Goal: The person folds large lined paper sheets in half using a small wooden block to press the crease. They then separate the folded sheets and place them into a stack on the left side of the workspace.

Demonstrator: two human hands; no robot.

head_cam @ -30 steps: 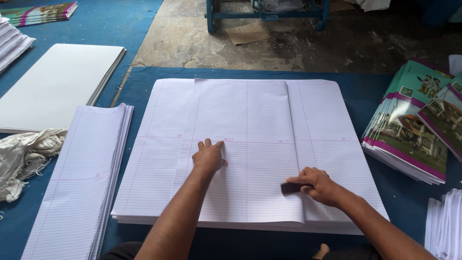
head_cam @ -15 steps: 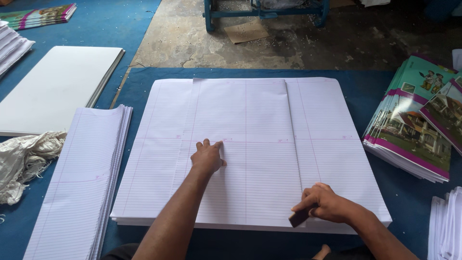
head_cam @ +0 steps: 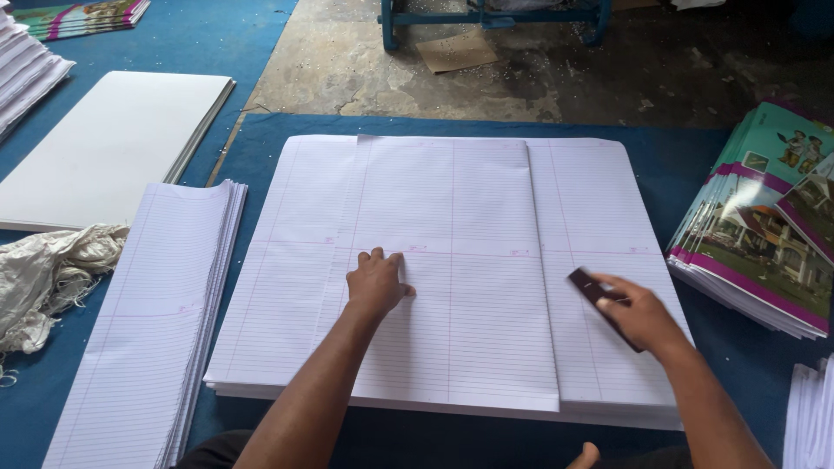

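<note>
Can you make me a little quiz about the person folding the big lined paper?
1. True or false: the left hand presses flat on the folded sheet.
2. What does the right hand hold? A) scissors B) dark flat creasing block C) pencil
3. What lies at the far left of the blue mat?

Key:
1. True.
2. B.
3. A crumpled white cloth.

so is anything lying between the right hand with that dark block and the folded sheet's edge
Nothing visible. The right hand holds the dark block just right of the folded sheet; only bare ruled paper of the stack lies between them. The left hand presses the sheet further left.
</note>
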